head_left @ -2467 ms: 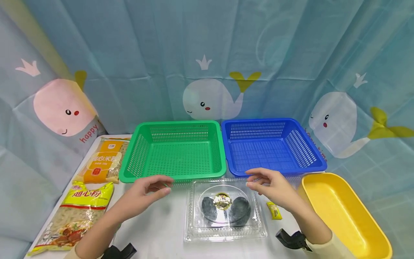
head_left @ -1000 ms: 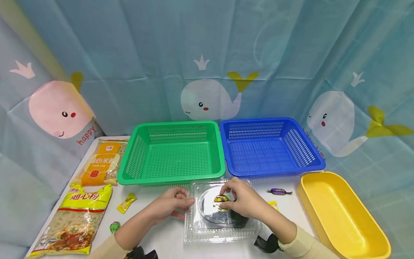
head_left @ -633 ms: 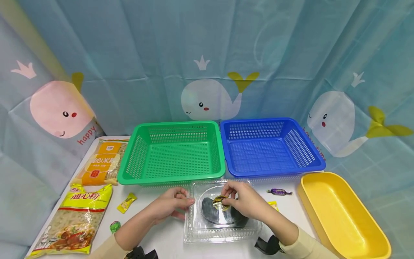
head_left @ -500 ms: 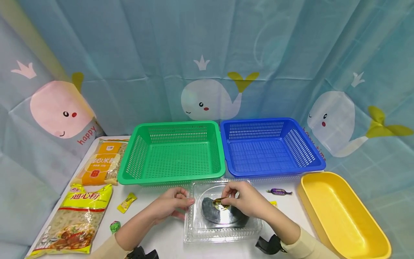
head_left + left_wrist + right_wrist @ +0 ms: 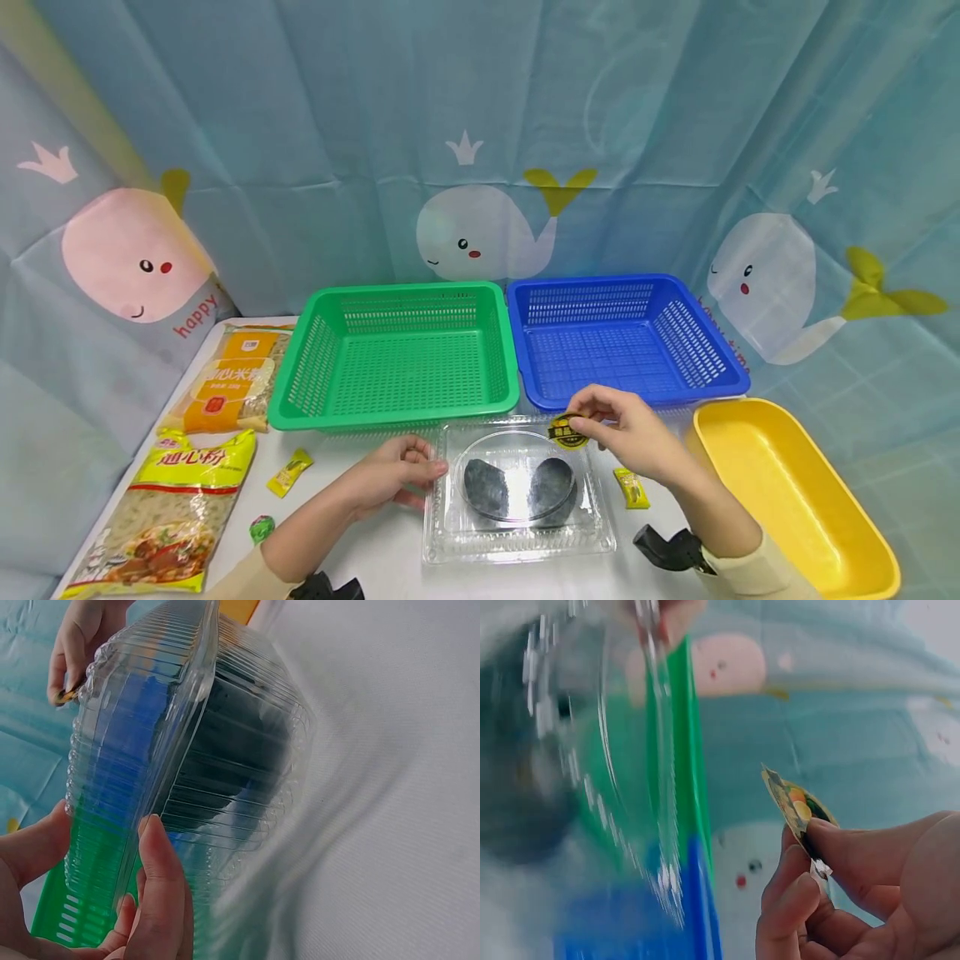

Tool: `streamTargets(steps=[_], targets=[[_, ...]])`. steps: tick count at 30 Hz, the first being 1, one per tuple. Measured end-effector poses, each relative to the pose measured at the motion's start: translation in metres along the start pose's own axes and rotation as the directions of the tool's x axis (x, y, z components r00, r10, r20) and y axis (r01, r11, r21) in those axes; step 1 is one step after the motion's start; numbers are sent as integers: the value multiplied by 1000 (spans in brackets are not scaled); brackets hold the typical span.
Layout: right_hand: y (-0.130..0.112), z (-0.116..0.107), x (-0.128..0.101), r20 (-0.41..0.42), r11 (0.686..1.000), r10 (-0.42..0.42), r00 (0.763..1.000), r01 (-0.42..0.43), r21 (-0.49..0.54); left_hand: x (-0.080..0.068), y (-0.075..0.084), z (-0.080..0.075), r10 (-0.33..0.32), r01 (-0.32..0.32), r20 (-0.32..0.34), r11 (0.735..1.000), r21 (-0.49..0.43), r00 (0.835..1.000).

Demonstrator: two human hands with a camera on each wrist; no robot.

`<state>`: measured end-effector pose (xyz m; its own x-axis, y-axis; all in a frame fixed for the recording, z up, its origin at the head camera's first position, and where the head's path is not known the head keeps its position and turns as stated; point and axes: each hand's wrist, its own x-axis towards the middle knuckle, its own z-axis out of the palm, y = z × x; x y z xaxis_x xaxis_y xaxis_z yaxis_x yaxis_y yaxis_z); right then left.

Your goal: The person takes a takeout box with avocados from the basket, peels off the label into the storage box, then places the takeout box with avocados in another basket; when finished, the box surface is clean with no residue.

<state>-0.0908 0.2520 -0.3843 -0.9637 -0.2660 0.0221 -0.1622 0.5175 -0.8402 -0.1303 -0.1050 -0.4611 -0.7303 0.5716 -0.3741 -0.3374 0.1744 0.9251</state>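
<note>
While the clear box [image 5: 517, 533] lies on the white table [image 5: 375, 550] just in front of the green basket [image 5: 393, 354] and blue basket [image 5: 626, 337], its left edge is gripped by the left hand [image 5: 393, 483], with the thumb and curled fingers [image 5: 161, 892] closed on the ribbed rim. A round sticker [image 5: 567, 432], black with a yellow centre and gold edge, is pinched between thumb and fingertips of the right hand [image 5: 630, 437] and is held in the air over the box's far right corner, clear of the lid. From the right wrist view the sticker [image 5: 799, 810] is seen edge-on, slightly bent, with yellow and green print on its face. The box is transparent, with a ridged border and a round domed lid; two dark grey rounded pieces [image 5: 517, 492] are seen side by side inside. A small yellow sachet [image 5: 632, 487] lies on the table just right of the box, below the right wrist. A yellow tub [image 5: 795, 492] stands to the right. Two pasta bags [image 5: 180, 492], a second yellow sachet [image 5: 291, 472] and a green sweet [image 5: 261, 527] lie to the left.
</note>
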Motion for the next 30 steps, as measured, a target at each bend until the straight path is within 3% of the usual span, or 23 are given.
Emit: streamTargets(steps=[8, 16, 21, 30], targets=[[19, -48, -24, -126, 996, 86, 988, -84, 24, -2, 0, 1, 0, 0, -5, 1000, -3, 1000], [40, -93, -45, -254, 975, 208, 945, -222, -29, -6, 2, 2, -5, 5, -13, 1000, -5, 1000], [59, -118, -57, -238, 949, 277, 931, -304, -84, -6, 1, 2, -5, 5, -15, 1000, -1, 1000], [104, -159, -79, -177, 893, 436, 882, -449, -36, -2, 2, 1, -8, 8, -19, 1000, -2, 1000]])
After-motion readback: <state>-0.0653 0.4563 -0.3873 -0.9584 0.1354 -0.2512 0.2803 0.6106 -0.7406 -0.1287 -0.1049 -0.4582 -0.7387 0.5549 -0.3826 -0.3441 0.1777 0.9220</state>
